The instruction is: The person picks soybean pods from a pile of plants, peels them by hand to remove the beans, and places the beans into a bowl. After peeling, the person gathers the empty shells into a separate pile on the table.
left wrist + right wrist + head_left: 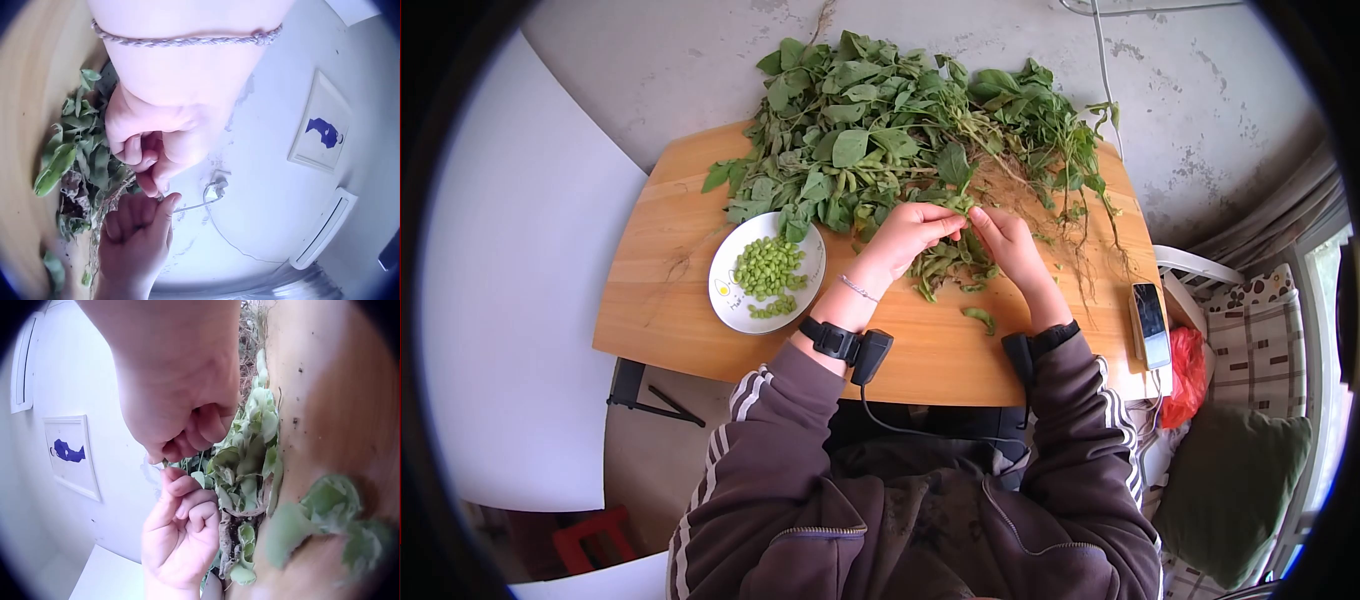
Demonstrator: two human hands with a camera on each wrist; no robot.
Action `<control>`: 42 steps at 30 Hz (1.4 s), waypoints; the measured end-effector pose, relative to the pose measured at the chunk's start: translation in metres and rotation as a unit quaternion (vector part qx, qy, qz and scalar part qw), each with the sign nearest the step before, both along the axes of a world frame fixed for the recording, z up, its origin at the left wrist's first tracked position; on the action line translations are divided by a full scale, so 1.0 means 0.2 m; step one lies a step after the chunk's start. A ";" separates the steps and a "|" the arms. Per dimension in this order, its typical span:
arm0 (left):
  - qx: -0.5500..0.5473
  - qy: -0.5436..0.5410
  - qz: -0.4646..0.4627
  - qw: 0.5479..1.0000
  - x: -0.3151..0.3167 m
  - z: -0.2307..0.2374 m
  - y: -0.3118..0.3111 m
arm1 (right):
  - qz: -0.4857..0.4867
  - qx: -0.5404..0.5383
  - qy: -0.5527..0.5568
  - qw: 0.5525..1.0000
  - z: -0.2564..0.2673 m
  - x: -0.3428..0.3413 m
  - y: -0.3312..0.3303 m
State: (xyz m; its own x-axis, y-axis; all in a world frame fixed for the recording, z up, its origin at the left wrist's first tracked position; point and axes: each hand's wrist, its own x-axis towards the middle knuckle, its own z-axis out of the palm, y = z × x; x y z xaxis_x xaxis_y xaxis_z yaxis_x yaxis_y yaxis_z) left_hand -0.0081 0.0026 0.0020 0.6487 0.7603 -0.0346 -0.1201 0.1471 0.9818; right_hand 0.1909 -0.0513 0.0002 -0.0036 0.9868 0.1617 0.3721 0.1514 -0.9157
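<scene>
The left hand [912, 238] and right hand [1012, 250] meet over the table's middle, fingertips close together. Between them they pinch a small green bean pod [961, 204], mostly covered by the fingers. In the left wrist view, both thumbs press near each other with curled fingers behind. Below the hands lies a heap of opened pods [940, 268], and a single pod [979, 320] rests nearer the table's front edge. Left of the left hand, a white plate [811, 252] holds many shelled green beans [768, 268].
A large pile of leafy bean plants [850, 130] covers the back of the wooden table [660, 220], roots trailing right. On the right edge sits a phone [1150, 325] with a cable. A red plastic bag [1185, 375] and green cushion [1235, 490] are beside the table.
</scene>
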 end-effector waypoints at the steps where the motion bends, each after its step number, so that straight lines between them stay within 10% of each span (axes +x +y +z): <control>1: 0.025 0.002 0.012 1.000 0.01 0.01 -0.01 | -0.013 0.011 -0.013 1.000 0.00 0.00 0.00; 18: 0.217 0.064 0.180 0.957 0.04 -0.07 0.03 | -0.036 0.067 -0.049 0.996 0.00 -0.04 -0.01; 24: 0.352 0.122 0.295 0.880 -0.01 -0.05 0.06 | 0.009 -0.094 0.057 0.994 0.02 -0.04 -0.02; 42: 0.483 0.117 0.270 0.825 0.07 -0.04 -0.03 | -0.137 0.174 -0.098 0.970 -0.06 -0.18 0.05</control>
